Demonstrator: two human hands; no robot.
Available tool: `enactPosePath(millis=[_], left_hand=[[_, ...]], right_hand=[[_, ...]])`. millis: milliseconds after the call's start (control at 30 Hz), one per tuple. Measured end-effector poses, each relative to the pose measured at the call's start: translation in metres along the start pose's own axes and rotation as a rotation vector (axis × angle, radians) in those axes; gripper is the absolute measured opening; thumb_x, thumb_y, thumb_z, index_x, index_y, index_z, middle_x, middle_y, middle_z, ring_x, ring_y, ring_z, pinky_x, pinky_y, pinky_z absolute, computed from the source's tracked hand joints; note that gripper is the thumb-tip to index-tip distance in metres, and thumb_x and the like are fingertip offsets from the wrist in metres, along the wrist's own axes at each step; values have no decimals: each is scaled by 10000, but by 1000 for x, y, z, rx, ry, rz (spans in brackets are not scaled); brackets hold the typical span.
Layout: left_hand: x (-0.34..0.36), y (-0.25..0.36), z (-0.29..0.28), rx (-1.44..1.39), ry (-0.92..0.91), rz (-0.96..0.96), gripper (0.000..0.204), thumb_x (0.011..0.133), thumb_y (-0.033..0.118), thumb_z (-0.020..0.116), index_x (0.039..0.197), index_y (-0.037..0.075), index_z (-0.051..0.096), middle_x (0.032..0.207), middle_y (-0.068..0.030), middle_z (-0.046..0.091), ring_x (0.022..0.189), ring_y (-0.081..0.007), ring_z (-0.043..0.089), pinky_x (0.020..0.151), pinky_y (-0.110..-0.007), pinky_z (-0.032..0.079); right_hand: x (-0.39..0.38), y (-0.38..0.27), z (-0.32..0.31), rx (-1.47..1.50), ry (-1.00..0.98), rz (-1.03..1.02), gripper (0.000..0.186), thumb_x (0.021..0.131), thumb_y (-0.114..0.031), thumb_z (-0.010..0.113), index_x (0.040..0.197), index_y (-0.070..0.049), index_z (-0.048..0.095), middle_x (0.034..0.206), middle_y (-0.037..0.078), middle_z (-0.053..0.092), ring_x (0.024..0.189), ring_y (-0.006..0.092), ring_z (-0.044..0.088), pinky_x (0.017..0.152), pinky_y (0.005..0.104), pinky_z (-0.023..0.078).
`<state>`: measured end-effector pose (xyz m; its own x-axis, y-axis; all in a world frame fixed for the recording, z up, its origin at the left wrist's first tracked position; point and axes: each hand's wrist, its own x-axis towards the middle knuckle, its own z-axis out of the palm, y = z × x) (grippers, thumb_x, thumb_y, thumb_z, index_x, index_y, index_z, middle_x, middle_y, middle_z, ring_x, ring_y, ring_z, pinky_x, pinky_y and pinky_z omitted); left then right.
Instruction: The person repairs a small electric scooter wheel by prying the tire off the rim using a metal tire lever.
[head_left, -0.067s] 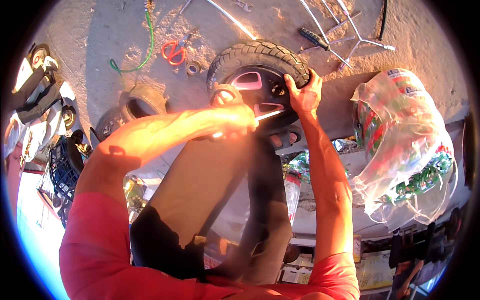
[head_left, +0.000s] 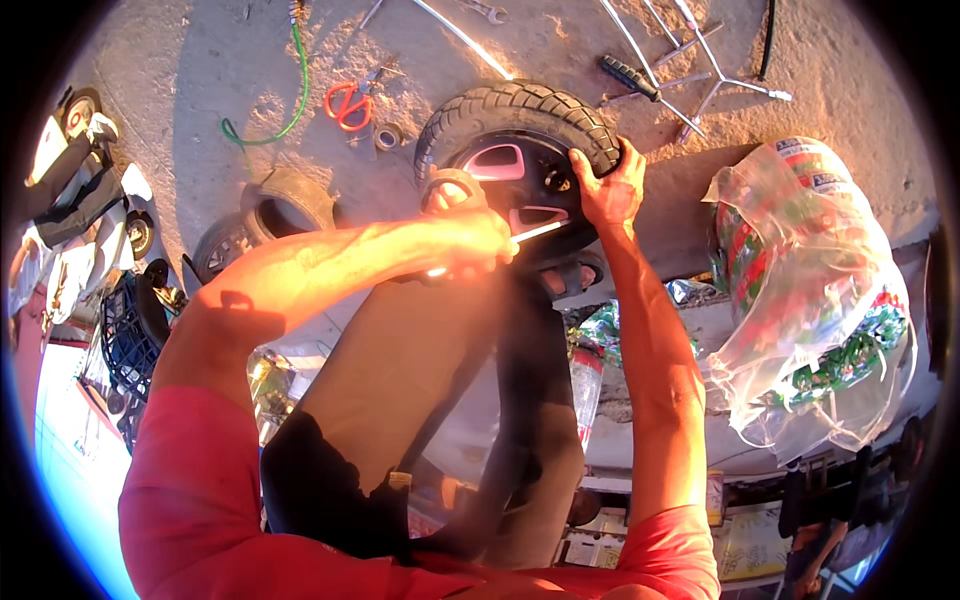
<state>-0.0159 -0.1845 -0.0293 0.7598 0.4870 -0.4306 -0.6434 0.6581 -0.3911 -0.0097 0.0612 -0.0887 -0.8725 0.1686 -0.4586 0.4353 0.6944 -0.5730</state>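
A small wheel with a black knobbly tyre (head_left: 520,100) and a black rim with pink-edged openings (head_left: 497,162) stands tilted between my feet. My left hand (head_left: 475,238) is closed round a thin, shiny metal rod (head_left: 540,231), whose tip lies over the rim's lower part. The other end of the rod pokes out below the fist. At the wheel's right side, my right hand (head_left: 612,190) grips the tyre, thumb on the side wall and fingers round the tread. My left forearm and fist hide the wheel's lower left. A sandalled foot (head_left: 572,278) shows just below it.
Red-handled scissors (head_left: 348,106), a tape roll (head_left: 387,136) and a green cord (head_left: 300,90) lie at the far left. Cross-shaped metal wrenches (head_left: 715,80) and a black-handled tool (head_left: 630,77) lie at the far right. Loose tyres (head_left: 288,200) lie left; a plastic-wrapped bundle (head_left: 810,270) stands right.
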Motion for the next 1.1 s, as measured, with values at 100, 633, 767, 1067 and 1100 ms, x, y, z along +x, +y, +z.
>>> enactPosePath(millis=[100,633,767,1067,1100], left_hand=[[-13,0,13,11,176,66,291,1016,310,596,1223,106,589,867,-55,660,633,-226,632,517,-419,513],[-85,9,17,-156,44,375,351,1053,224,536,1301,-21,576,688,-76,588,388,-49,406,326,-213,287],[-62,9,59,-366,143,286,382,1036,178,509,1389,38,471,697,-13,478,419,-67,335,374,-234,258],[-18,-10,150,-566,466,437,277,1022,141,515,1287,66,543,742,-55,520,459,-105,390,380,-273,291],[-11,-16,160,-612,471,448,256,1022,143,520,1267,75,553,745,-53,528,463,-108,401,385,-275,303]], right_hand=[[-6,3,0,37,11,-11,818,780,-536,850,1350,-37,542,1251,216,580,1190,410,577,1002,485,492],[-9,7,0,127,91,-8,818,746,-458,885,1327,9,549,1203,250,592,1140,438,580,992,494,491],[-6,10,-1,91,91,-73,799,756,-466,879,1310,0,541,1168,250,588,1092,447,588,953,502,500],[-1,20,-1,72,58,-24,827,768,-505,862,1340,-11,528,1210,233,590,1129,428,587,969,492,500],[-6,21,1,49,72,-45,841,755,-490,872,1342,-4,516,1184,254,578,1111,455,576,954,510,494]])
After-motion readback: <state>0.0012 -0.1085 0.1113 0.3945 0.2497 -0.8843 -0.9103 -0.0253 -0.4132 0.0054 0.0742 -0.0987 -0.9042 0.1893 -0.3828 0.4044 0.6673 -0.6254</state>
